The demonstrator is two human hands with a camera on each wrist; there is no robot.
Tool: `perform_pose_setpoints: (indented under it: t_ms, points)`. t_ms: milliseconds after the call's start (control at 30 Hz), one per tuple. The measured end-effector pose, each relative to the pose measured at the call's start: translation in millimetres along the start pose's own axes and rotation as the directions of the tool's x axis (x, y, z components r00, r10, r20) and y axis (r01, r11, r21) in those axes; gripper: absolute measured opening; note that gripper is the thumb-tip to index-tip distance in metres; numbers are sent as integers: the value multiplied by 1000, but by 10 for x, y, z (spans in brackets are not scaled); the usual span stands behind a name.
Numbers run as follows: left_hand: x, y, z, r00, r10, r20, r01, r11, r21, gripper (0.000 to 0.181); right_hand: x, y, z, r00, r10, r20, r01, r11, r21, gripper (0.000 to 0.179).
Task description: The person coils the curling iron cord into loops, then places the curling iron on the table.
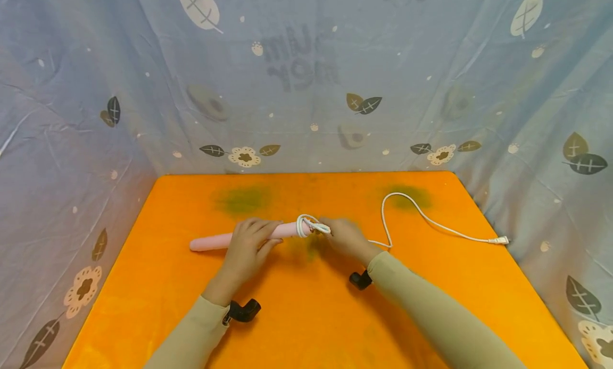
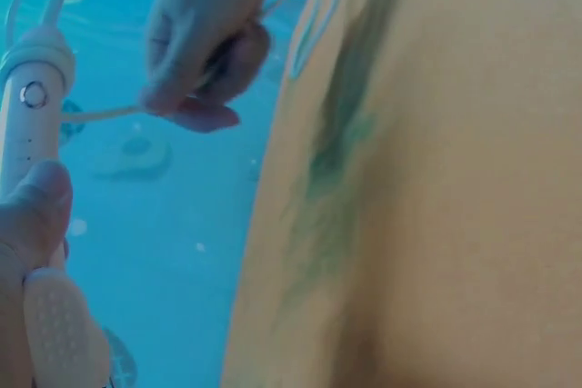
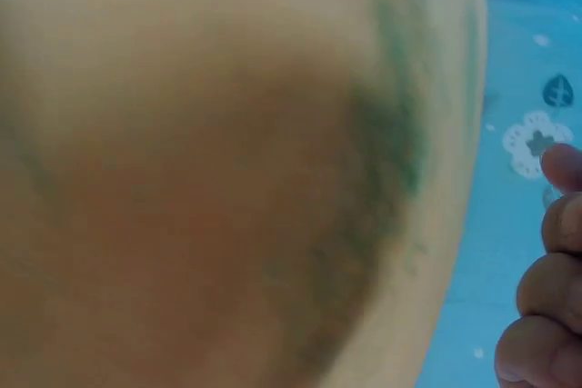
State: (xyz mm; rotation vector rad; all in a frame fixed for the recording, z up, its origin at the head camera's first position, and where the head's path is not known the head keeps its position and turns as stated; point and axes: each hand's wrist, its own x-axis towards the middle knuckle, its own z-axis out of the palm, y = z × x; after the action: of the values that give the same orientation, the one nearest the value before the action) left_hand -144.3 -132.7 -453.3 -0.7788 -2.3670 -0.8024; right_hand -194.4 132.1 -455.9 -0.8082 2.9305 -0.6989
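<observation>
A pink hair-styling wand, apparently a curling iron [image 1: 210,243], lies slantwise across the middle of the orange table. My left hand [image 1: 245,250] grips its body, the thumb along the near side. In the left wrist view a round button [image 2: 34,94] and small dots show on the handle. White cord [image 1: 300,226] is looped round the handle's right end. My right hand [image 1: 348,238] pinches the cord just right of that end, and a taut stretch of cord [image 2: 102,115] runs between hand and handle. Curled right fingers [image 3: 550,288] edge the right wrist view; the cord is hidden there.
The cord's loose length [image 1: 431,221] snakes right over the orange table [image 1: 297,316] to a white plug [image 1: 500,240] at the right edge. Patterned curtains [image 1: 306,114] enclose the back and sides. Black wrist mounts [image 1: 245,310] jut out beneath both sleeves.
</observation>
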Motion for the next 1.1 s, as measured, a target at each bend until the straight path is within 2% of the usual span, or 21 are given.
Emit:
perform_pose_setpoints:
  t_ms: [100, 200, 367, 500, 667, 867, 1000, 1100]
  points:
    - [36, -3, -34, 998, -38, -48, 38, 999, 1, 42, -59, -29, 80, 999, -26, 42, 30, 996, -89, 18]
    - [80, -5, -61, 993, -80, -86, 79, 997, -11, 42, -130, -104, 122, 993, -103, 54, 111, 977, -183, 19]
    - [129, -30, -73, 982, -137, -133, 137, 991, -8, 42, -228, -313, 99, 965, -258, 47, 261, 932, -251, 21]
    - [153, -58, -65, 974, -173, -146, 177, 984, 11, 42, -272, -405, 79, 948, -315, 38, 311, 903, -297, 23]
    - [170, -111, -42, 974, -192, -119, 198, 980, 35, 41, -323, -460, 44, 940, -341, 19, 324, 871, -370, 25]
    - [187, -181, 2, 973, -224, -50, 227, 971, 79, 40, -395, -560, 6, 916, -401, -25, 349, 825, -445, 29]
    - [180, -220, 48, 973, -230, 2, 228, 967, 118, 40, -435, -646, -15, 915, -403, -33, 344, 819, -459, 30]
    - [163, -236, 93, 972, -226, 69, 213, 965, 154, 40, -452, -691, -49, 913, -407, -21, 352, 814, -463, 28]
